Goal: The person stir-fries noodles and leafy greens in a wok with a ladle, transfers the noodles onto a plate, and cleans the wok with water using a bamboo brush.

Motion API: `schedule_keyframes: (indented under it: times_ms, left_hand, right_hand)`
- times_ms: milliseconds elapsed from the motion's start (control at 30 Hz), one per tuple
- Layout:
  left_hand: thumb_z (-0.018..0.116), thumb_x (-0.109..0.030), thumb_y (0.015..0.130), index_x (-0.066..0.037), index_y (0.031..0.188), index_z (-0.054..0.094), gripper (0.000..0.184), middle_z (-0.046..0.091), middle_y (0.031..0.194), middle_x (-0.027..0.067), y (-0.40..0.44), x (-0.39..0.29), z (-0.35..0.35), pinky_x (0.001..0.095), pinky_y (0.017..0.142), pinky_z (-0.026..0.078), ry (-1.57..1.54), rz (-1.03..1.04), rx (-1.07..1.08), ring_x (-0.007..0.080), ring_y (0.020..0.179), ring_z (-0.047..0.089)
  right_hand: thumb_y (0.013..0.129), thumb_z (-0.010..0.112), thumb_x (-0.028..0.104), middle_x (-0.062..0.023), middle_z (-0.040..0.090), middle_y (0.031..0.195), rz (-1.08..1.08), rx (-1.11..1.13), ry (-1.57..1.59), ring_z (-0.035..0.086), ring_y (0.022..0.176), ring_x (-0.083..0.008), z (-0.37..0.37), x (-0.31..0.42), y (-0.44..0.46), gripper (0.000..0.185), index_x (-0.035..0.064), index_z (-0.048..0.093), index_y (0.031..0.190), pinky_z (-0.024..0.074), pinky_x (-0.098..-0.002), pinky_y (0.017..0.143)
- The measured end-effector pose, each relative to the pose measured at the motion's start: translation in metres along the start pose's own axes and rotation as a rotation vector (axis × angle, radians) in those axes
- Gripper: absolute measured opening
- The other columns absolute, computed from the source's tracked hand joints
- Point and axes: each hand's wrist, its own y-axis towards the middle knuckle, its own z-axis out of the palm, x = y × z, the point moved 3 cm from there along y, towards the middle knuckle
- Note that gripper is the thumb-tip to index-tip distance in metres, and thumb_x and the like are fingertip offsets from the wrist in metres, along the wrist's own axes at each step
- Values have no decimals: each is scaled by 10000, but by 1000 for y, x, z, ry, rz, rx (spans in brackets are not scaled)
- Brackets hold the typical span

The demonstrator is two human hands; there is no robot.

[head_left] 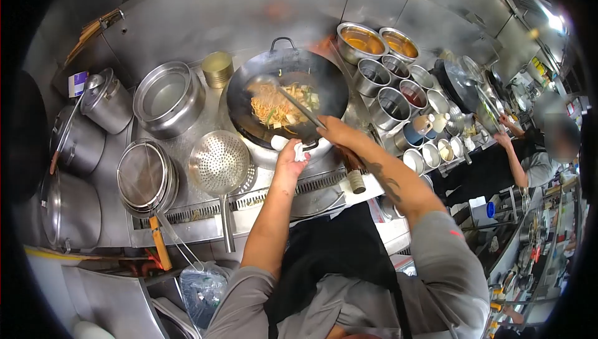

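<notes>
A large black wok [327, 83] sits on the steel range, with noodles and vegetable pieces [280, 108] in it and some steam above. My right hand [333, 132] is closed round the handle of a ladle [299, 105], whose bowl rests in the noodles on the left side. At the wok's near rim, my left hand [291, 159] grips a white cloth [300, 151]; the wok's near handle is partly hidden there.
A perforated strainer [219, 161], mesh sieves [142, 175] and a steel pot [168, 99] stand left of the wok. Several metal containers [391, 107] are to the right. Farther right, a co-worker's arms [514, 155] reach toward another wok [458, 83].
</notes>
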Motion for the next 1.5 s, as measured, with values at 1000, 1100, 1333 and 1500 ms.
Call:
schedule_keyframes:
  times_ms: [1000, 1100, 1333, 1500]
  left_hand:
    - [537, -216, 873, -127, 872, 532, 89, 583, 756, 58, -120, 113, -69, 336, 549, 488, 140, -56, -22, 215, 634, 567]
    - [526, -174, 860, -131, 832, 529, 51, 565, 707, 57, -115, 91, -30, 328, 520, 478, 1, 32, -2, 202, 607, 552]
    - [544, -156, 836, -112, 882, 521, 67, 549, 752, 63, -85, 19, 21, 323, 527, 455, 61, -17, -32, 210, 679, 521]
    - [529, -150, 844, -107, 885, 546, 61, 576, 789, 60, -81, 18, 26, 304, 491, 452, -12, -5, -74, 212, 653, 532]
  right_hand:
    - [864, 528, 126, -243, 631, 858, -104, -253, -644, 641, 794, -387, -70, -22, -147, 286, 6, 532, 1123, 517, -473, 647]
    - [844, 520, 113, -241, 628, 815, -93, -247, -809, 637, 786, -398, -70, 0, -162, 373, 1, 514, 1200, 512, -481, 699]
    - [852, 586, 150, -235, 626, 797, -131, 89, -486, 631, 753, -377, -106, 8, -190, 391, 32, 524, 1220, 483, -451, 697]
    - [876, 557, 177, -217, 637, 841, -138, 222, -376, 630, 783, -353, -118, -6, -179, 415, 78, 506, 1276, 479, -424, 731]
